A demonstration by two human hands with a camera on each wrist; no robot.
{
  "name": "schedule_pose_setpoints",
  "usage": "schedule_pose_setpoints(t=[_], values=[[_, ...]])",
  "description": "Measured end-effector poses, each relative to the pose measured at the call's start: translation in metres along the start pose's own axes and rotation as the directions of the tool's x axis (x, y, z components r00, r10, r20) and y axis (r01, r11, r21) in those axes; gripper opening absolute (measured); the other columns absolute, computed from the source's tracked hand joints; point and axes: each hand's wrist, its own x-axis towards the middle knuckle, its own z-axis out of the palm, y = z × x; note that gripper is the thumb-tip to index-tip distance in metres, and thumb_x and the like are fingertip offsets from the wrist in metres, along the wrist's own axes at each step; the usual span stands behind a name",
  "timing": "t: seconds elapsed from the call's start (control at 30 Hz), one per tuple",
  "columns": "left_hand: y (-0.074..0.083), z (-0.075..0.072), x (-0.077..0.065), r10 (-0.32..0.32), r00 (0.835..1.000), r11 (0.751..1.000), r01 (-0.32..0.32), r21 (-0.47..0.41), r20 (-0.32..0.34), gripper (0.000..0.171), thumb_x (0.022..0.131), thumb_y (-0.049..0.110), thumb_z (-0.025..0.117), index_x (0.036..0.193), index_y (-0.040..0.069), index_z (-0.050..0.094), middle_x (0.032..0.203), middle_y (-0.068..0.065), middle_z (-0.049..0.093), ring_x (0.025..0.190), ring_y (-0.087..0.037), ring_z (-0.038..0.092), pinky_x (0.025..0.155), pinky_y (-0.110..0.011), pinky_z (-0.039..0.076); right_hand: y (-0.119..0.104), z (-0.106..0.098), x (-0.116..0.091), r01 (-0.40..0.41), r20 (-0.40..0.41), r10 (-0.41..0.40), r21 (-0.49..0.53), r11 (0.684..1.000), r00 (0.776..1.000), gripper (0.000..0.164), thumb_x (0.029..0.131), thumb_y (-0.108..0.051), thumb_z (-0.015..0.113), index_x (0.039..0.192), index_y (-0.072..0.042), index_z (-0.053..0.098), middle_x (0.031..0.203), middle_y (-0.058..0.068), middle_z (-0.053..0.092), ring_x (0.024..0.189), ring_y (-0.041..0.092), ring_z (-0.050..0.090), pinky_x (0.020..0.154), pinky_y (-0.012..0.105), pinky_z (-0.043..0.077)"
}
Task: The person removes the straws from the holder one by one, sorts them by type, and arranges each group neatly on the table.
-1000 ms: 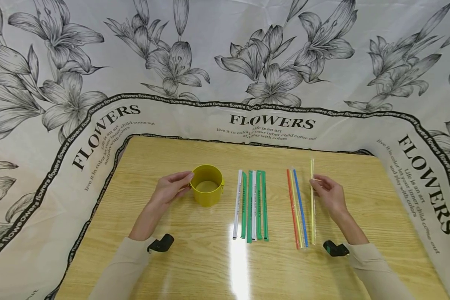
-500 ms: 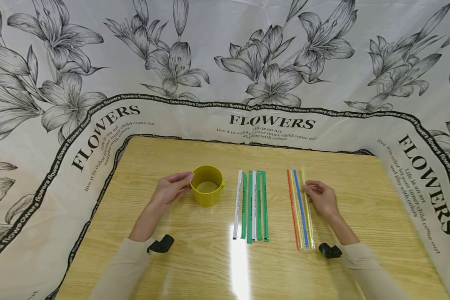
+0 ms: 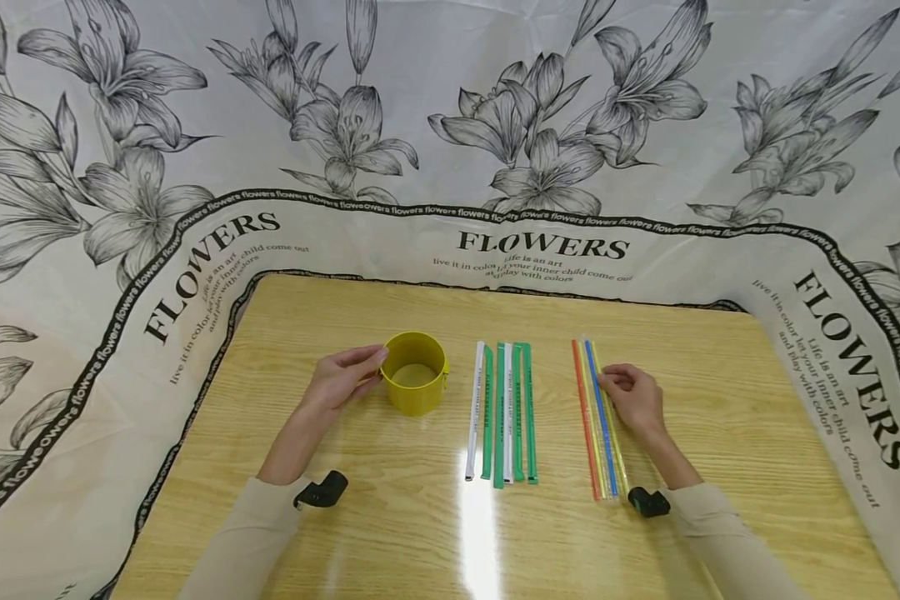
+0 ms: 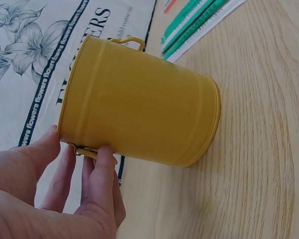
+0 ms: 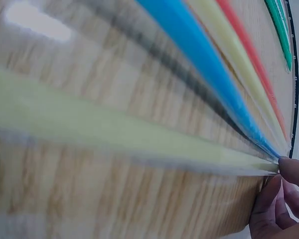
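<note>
A yellow metal bucket [image 3: 414, 402] with small side handles stands on the table. My left hand [image 3: 341, 379] holds it by the rim and near handle, thumb at the rim and fingers around the handle in the left wrist view. On the right, my right hand [image 3: 636, 402] pinches a clear-wrapped yellow straw [image 5: 114, 132] between thumb and finger near its far end. Beside that straw lie a blue straw [image 5: 194, 45], another yellow straw [image 5: 231, 45] and a red straw [image 5: 245, 45]. The right thumb tip is right at the blue straw's end.
Between the bucket and the coloured straws lies a row of paper-wrapped straws, several green [image 3: 532, 417] and some white [image 3: 475, 408]. A flower-printed cloth [image 3: 390, 237] borders the wooden table [image 3: 390, 517] at its back and sides.
My right hand has moved left with the yellow straw, laying it against the blue one, its top now slanting left. The left hand and bucket stay put.
</note>
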Motion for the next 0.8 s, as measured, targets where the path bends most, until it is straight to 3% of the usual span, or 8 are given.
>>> schedule_pose_setpoints(t=[0.47, 0.6, 0.8], values=[[-0.003, -0.005, 0.001, 0.018, 1.000, 1.000, -0.018, 0.006, 0.002, 0.043, 0.099, 0.021, 0.073, 0.137, 0.002, 0.065, 0.140, -0.018, 0.059, 0.129, -0.030, 0.058, 0.107, -0.036, 0.051, -0.003, -0.003, -0.003, -0.013, 0.010, 0.013, -0.018, 1.000, 1.000, 0.033, 0.102, -0.019, 0.069, 0.121, 0.008, 0.066, 0.102, 0.022, 0.069, 0.075, 0.008, 0.061, 0.057, 0.015, 0.054], [-0.002, -0.008, 0.000, 0.021, 1.000, 1.000, -0.021, 0.009, -0.002, 0.048, 0.099, 0.028, 0.073, 0.139, 0.003, 0.063, 0.140, -0.016, 0.059, 0.128, -0.028, 0.058, 0.106, -0.034, 0.052, -0.003, -0.006, -0.003, -0.002, 0.033, 0.002, -0.024, 1.000, 0.999, 0.034, 0.104, -0.020, 0.065, 0.124, 0.008, 0.065, 0.107, 0.024, 0.068, 0.081, 0.008, 0.062, 0.060, 0.015, 0.056], [0.002, -0.013, -0.003, 0.030, 0.999, 0.999, -0.030, 0.018, -0.025, 0.053, 0.100, 0.035, 0.069, 0.140, 0.000, 0.061, 0.133, -0.014, 0.060, 0.127, -0.028, 0.057, 0.099, -0.027, 0.057, -0.007, -0.017, -0.007, 0.054, 0.030, -0.053, -0.053, 0.997, 0.998, 0.035, 0.108, -0.023, 0.057, 0.126, 0.006, 0.064, 0.115, 0.026, 0.067, 0.098, 0.023, 0.064, 0.071, 0.010, 0.050]])
